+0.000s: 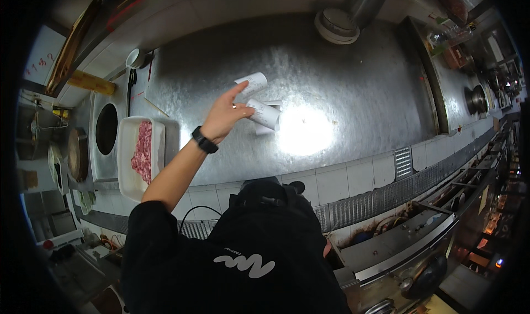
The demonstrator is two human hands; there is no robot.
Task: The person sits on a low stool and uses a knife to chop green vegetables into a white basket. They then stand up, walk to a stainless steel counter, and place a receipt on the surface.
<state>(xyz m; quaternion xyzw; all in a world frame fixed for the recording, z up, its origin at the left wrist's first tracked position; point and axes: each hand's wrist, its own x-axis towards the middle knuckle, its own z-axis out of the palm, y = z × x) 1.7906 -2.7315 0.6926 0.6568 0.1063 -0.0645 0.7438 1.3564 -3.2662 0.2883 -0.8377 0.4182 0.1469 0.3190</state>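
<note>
My left hand (223, 114) reaches over the steel worktop (215, 78), thumb and index finger spread apart. Its index fingertip touches a curled printed paper slip (255, 83). The thumb rests at the near end of a second curled slip (265, 114); more paper (265, 130) lies partly under that one. My other left fingers are hidden from view. Of my right hand (327, 247) only a sliver of skin shows low beside my body, the rest hidden. Left of my forearm stands a white plastic tub (125, 165) holding raw sliced meat (143, 154).
A thin wooden stick (156, 108) lies behind the tub, near a round hole (107, 129) in the steel counter. A white bowl (135, 59) sits at the back left. Stacked plates (336, 26) stand by the wall. Behind me on the right is a wok (426, 276).
</note>
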